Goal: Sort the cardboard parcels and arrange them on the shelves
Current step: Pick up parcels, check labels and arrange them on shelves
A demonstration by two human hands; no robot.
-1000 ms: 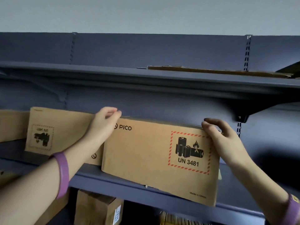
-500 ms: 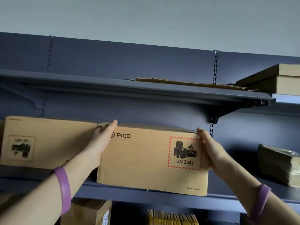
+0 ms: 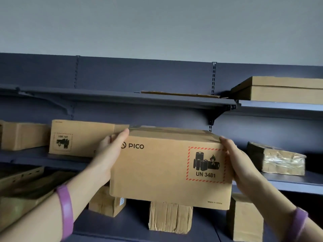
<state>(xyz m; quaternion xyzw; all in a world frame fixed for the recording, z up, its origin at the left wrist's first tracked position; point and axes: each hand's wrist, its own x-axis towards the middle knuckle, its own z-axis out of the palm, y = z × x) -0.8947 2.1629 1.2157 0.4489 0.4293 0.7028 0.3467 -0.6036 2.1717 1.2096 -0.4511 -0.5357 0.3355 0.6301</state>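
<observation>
Since the earlier frame the PICO box (image 3: 166, 168) has come off the middle shelf (image 3: 35, 158) and hangs in front of its edge, unsupported. The left hand (image 3: 111, 154) clasps its upper left corner and the right hand (image 3: 239, 165) its right edge, fingers curled over the top. Already shelved: a matching UN 3481 box (image 3: 82, 138), a plain carton (image 3: 22, 135), a taped parcel (image 3: 276, 159) and a flat box (image 3: 286, 89) above. Assessment: sorting is partly done, and the held box awaits placement.
</observation>
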